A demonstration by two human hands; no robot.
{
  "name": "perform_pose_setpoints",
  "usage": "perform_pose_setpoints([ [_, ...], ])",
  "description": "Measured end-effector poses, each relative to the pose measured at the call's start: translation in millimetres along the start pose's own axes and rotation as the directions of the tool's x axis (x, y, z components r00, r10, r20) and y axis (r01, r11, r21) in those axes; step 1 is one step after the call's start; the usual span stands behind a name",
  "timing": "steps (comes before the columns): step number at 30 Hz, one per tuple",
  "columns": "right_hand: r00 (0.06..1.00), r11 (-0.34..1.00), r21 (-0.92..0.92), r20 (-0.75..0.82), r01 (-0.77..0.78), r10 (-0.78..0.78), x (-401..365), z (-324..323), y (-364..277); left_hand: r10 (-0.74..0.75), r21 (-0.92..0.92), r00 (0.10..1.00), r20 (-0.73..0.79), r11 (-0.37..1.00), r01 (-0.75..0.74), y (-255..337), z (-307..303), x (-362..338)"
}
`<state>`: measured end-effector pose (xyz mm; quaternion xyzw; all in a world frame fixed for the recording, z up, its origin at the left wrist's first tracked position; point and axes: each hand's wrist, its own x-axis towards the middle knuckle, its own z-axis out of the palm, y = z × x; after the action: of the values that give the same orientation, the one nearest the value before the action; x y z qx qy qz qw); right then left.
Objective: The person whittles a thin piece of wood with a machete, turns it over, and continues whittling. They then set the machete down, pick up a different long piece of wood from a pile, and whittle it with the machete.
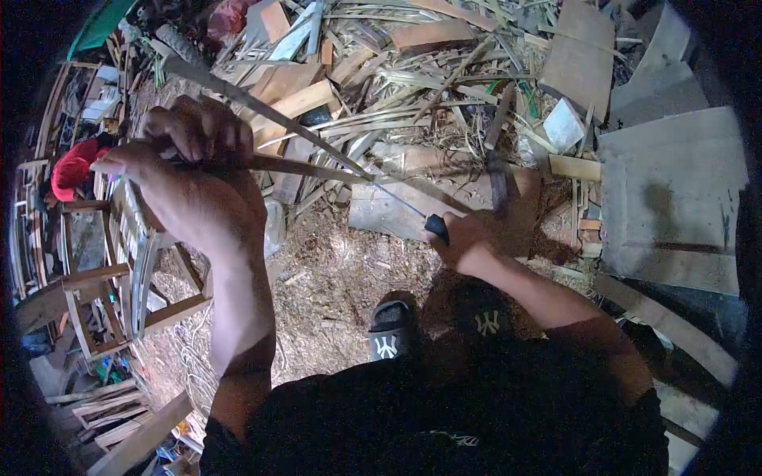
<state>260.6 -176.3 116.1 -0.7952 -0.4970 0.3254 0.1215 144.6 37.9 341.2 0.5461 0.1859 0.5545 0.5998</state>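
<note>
My left hand is raised at the upper left, its fingers wrapped round a wooden stick. Another long thin strip slants down from the upper left past my knuckles and meets the stick near the middle of the view. Lower and to the right, my right hand is closed on the black handle of a thin metal tool. The tool's shaft points up and left to where the two wooden pieces meet. Whether its tip touches them cannot be made out.
Wood scraps and split strips cover the ground ahead. A flat board lies below the tool. Wooden frames stand at the left, near a person in red. A large panel is at the right.
</note>
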Motion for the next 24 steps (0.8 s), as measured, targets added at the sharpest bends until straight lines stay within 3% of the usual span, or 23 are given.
perform_pose_setpoints([
  [1, 1.000, 1.000, 0.000, 0.002, 0.004, -0.004, -1.8, 2.9, 1.3, -0.018, -0.125, 0.995, 0.096, 0.992, 0.030, -1.6, -11.8, 3.7],
  [2, 1.000, 1.000, 0.000, 0.017, -0.014, 0.014, -3.8, -2.1, -3.5, -0.017, -0.121, 0.996, 0.091, 0.992, 0.028, 1.7, -8.4, -0.1],
  [4, 0.999, 1.000, -0.003, 0.028, -0.031, 0.031, -3.0, -5.0, -6.3, -0.064, 0.021, 0.977, -0.201, 0.997, 0.069, 6.6, 4.3, -6.2],
  [5, 0.996, 0.998, -0.033, 0.068, -0.050, 0.052, -1.1, -2.8, -4.9, -0.062, 0.019, 0.978, -0.201, 0.998, 0.067, 6.7, -0.1, -5.7],
  [7, 0.991, 0.995, -0.068, 0.108, -0.067, 0.074, 3.6, 3.3, 3.6, -0.103, 0.006, 0.990, 0.098, 0.995, 0.103, 4.3, -21.9, -1.5],
  [8, 0.994, 0.999, 0.020, 0.109, -0.035, 0.033, 6.1, 3.5, 9.5, -0.118, 0.003, 0.962, 0.246, 0.993, 0.121, 6.2, -19.9, -0.2],
  [9, 0.994, 0.994, 0.107, 0.105, 0.000, -0.012, 9.2, 2.9, 14.1, -0.115, 0.002, 0.963, 0.242, 0.993, 0.118, 4.5, -14.3, 0.4],
  [11, 0.980, 0.998, 0.059, 0.198, -0.023, 0.011, 12.3, -5.3, 17.6, -0.064, -0.010, 0.985, -0.163, 0.998, 0.064, -0.7, 6.2, -3.2],
  [13, 0.960, 0.999, 0.014, 0.277, -0.043, 0.037, 13.5, -7.4, 14.9, -0.026, 0.007, 0.990, -0.140, 1.000, 0.027, -3.7, 14.2, -9.5],
  [14, 0.943, 0.992, 0.117, 0.333, -0.042, 0.001, 16.2, -1.8, 16.3, 0.012, 0.018, 0.993, -0.117, 1.000, -0.010, -3.8, 16.1, -9.7],
  [15, 0.922, 0.975, 0.216, 0.385, -0.049, -0.039, 18.2, 4.7, 19.4, -0.057, -0.081, 0.974, -0.219, 0.996, 0.040, -1.2, 16.4, -11.3],
  [18, 0.945, 0.979, 0.191, 0.327, -0.068, 0.002, 21.5, 37.7, 8.4, -0.044, 0.025, 0.979, -0.199, 0.998, 0.050, 3.2, 11.0, -19.0],
  [19, 0.972, 0.968, 0.225, 0.228, -0.110, 0.058, 18.4, 44.4, 0.0, -0.018, -0.068, 0.997, 0.070, 0.997, 0.023, -0.7, -4.3, -16.1],
  [20, 0.973, 0.968, 0.223, 0.225, -0.110, 0.059, 16.8, 49.7, 0.0, -0.016, -0.071, 0.997, 0.071, 0.997, 0.021, -0.1, -2.0, -17.8],
  [22, 0.989, 0.912, 0.400, 0.139, -0.096, 0.043, 23.4, 78.0, 5.9, -0.019, 0.171, 0.998, -0.053, 0.985, 0.028, 2.0, 7.8, -24.7],
  [23, 0.997, 0.942, 0.334, 0.064, 0.027, -0.051, 26.0, 79.9, -2.0, -0.057, 0.065, 0.996, -0.070, 0.996, 0.062, 2.3, 12.1, -24.4],
  [24, 0.996, 0.944, 0.329, 0.067, 0.030, -0.055, 24.7, 76.3, 0.4, -0.070, -0.023, 0.996, 0.061, 0.997, 0.072, -2.8, 2.7, -21.5],
])
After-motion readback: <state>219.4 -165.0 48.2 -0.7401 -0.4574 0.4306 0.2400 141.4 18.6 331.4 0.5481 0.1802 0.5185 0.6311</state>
